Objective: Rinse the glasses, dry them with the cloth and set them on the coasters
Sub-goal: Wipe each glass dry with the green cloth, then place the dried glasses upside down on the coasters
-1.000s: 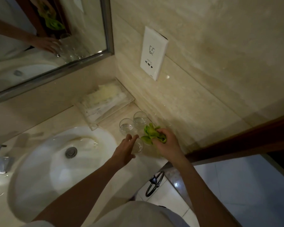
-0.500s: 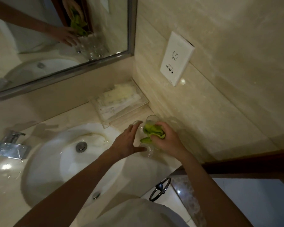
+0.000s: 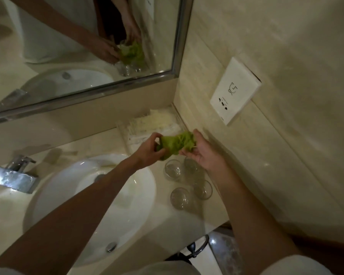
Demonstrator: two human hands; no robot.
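Note:
A crumpled green cloth (image 3: 176, 143) is held in the air between both hands, above the counter. My left hand (image 3: 147, 149) grips its left end with curled fingers. My right hand (image 3: 204, 149) holds its right side, palm up, fingers partly curled round it. Below the hands several clear glasses stand upright on the counter right of the basin: one at the back left (image 3: 173, 170), one behind it partly under my right wrist (image 3: 191, 165), one at the front (image 3: 181, 198), one to the right (image 3: 203, 189). I cannot make out coasters under them.
A white basin (image 3: 72, 187) with a chrome tap (image 3: 16, 175) fills the left. A clear tray of packets (image 3: 153, 124) sits in the back corner. A mirror (image 3: 83, 44) hangs above, a wall socket plate (image 3: 234, 91) on the right wall. A towel ring (image 3: 197, 249) hangs below the counter edge.
Both hands have lifted off the glasses with the cloth; my left hand now grips the cloth too. The camera view has shifted so that the glasses sit lower in the frame.

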